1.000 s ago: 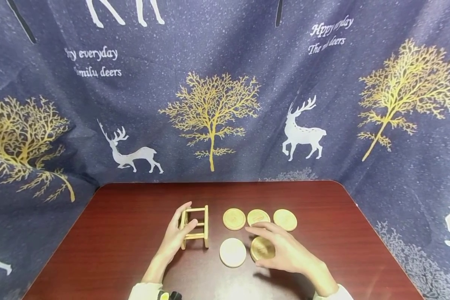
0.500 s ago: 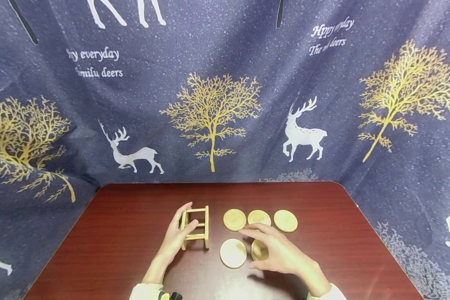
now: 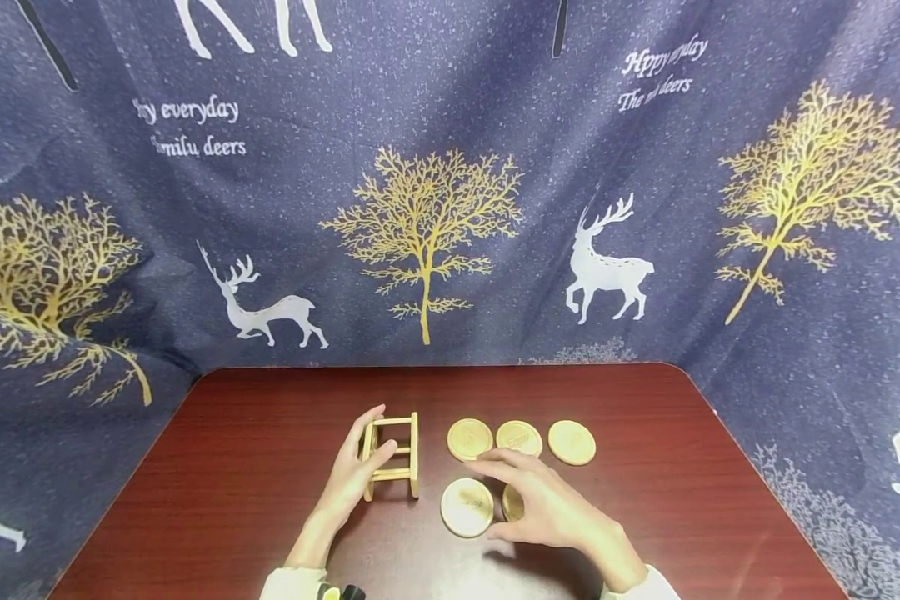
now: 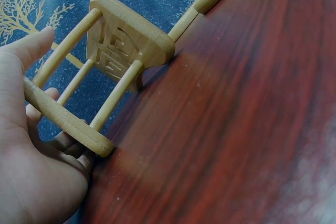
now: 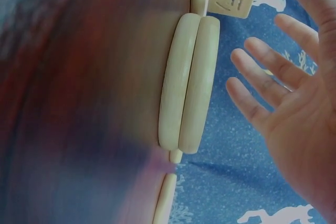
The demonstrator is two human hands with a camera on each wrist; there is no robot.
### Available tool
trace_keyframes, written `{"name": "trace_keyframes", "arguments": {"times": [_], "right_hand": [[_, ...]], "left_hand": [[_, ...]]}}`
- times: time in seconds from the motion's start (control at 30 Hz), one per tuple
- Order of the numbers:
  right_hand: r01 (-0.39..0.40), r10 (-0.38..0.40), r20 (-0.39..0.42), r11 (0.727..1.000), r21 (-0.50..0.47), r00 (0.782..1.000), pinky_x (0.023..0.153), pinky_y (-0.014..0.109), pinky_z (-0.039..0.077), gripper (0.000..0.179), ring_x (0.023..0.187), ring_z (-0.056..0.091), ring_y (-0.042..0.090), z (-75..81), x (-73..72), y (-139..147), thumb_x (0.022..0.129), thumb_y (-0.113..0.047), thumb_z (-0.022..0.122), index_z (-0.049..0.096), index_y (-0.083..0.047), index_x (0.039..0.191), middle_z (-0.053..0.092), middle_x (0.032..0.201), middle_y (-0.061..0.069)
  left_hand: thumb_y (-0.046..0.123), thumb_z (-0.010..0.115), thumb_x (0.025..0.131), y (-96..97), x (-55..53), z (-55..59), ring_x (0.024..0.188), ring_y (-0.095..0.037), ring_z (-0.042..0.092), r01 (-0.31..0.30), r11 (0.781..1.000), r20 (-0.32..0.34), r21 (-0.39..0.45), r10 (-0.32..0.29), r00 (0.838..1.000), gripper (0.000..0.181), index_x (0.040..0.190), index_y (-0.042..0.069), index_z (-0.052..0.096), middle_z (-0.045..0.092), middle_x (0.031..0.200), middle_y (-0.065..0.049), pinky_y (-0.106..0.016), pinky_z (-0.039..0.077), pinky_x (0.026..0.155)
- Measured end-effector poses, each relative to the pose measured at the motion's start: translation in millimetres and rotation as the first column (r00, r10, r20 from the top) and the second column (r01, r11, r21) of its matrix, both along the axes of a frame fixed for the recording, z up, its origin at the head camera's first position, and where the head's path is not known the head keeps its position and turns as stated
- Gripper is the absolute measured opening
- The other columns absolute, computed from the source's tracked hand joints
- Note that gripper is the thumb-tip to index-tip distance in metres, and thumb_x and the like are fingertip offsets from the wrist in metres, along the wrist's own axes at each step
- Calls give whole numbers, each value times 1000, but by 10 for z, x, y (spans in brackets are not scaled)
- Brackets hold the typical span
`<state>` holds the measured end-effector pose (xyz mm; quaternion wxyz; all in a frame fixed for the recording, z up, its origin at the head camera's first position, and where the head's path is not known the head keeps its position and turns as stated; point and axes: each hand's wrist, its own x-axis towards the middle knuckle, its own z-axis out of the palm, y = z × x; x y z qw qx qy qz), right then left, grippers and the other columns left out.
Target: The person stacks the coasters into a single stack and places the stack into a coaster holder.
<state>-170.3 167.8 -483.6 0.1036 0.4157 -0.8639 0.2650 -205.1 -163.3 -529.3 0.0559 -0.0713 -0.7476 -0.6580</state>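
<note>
My left hand (image 3: 348, 471) grips the left side panel of a small wooden coaster rack (image 3: 414, 454), which stands on the table. In the left wrist view the rack (image 4: 128, 38) has two panels joined by round rods, the far one with cut-out characters. Round wooden coasters lie to its right. My right hand (image 3: 543, 504), fingers spread and bent a little, hovers over one coaster (image 3: 512, 502), partly hiding it. Beside that is a paler coaster (image 3: 467, 507). The right wrist view shows two coasters (image 5: 198, 85) edge-on, pressed together, apart from the fingers.
Three more coasters lie in a row behind: left (image 3: 469, 438), middle (image 3: 518, 437) and right (image 3: 572, 442). The reddish-brown table (image 3: 217, 500) ends at a dark blue cloth (image 3: 495, 100) printed with trees and deer.
My right hand has moved leftward over the near coasters, covering more of the right one. The left hand and the rack have stayed put.
</note>
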Motion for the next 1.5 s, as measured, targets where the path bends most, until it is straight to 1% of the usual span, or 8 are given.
{"name": "trace_keyframes", "arguments": {"times": [0.17, 0.4, 0.8, 1.0, 1.1, 1.17, 1.23, 1.5], "right_hand": [[-7, 7, -43, 1000, 6, 999, 106, 51, 54, 93, 130, 65, 18, -22, -18, -45, 72, -33, 104, 64, -28, 156, 67, 146, -2], [4, -4, -32, 1000, 15, 999, 106, 54, 52, 93, 131, 63, 17, -29, -19, -71, 72, -32, 103, 64, -28, 156, 67, 146, -4], [29, -29, -12, 998, 57, 1000, 109, 53, 51, 87, 130, 65, 22, -24, -65, -194, 71, -34, 100, 69, -21, 151, 69, 145, 0], [33, -34, 23, 998, 58, 999, 109, 52, 51, 86, 130, 65, 23, -11, -81, -252, 71, -33, 99, 70, -20, 151, 69, 146, 1], [24, -26, 31, 998, 54, 999, 108, 50, 50, 86, 130, 64, 21, -7, -86, -274, 72, -32, 99, 69, -20, 152, 68, 146, 0], [21, -23, 36, 998, 52, 999, 108, 49, 50, 86, 130, 64, 20, -3, -81, -278, 72, -32, 100, 69, -20, 152, 68, 146, 0], [23, -25, 41, 998, 54, 999, 108, 48, 50, 86, 130, 64, 20, -5, -79, -281, 72, -31, 100, 69, -20, 152, 68, 146, 0], [17, -23, 68, 996, 85, 997, 109, 49, 51, 88, 130, 64, 20, -19, -93, -298, 72, -31, 101, 68, -19, 153, 68, 146, -1]], "left_hand": [[15, 75, 104, -24, 14, -26, 152, -32, 42, -21, 999, -45, -36, 19, 999, 63, 163, 16, 53, 49, 169, -11, -39, 41, 110], [19, 76, 105, -17, 5, -10, 157, -39, 37, -2, 1000, -28, 2, 2, 1000, 66, 164, 10, 49, 46, 170, -19, -56, 35, 119], [16, 75, 105, -31, -20, -91, 154, -35, 41, 1, 1000, -80, 7, 0, 997, 64, 164, 10, 50, 49, 166, -22, -53, 33, 117], [24, 77, 106, -100, -159, -325, 151, -22, 44, 18, 1000, -79, 8, -18, 997, 65, 165, 18, 51, 50, 168, -8, -36, 43, 111], [19, 76, 105, -67, -118, -202, 155, -30, 41, 21, 1000, -19, 7, -21, 1000, 66, 165, 14, 49, 47, 171, -8, -46, 41, 116], [18, 77, 105, -64, -116, -208, 154, -26, 42, 13, 1000, -33, 2, -13, 999, 65, 164, 15, 51, 49, 169, -5, -41, 39, 115], [13, 75, 104, -8, -26, -53, 154, -32, 41, 1, 1000, -38, 1, -1, 999, 65, 163, 9, 50, 48, 170, -13, -46, 37, 116], [20, 77, 104, -12, -4, -41, 152, -30, 42, 2, 1000, -69, 9, -1, 998, 63, 162, 15, 53, 50, 168, -12, -44, 36, 114]]}}
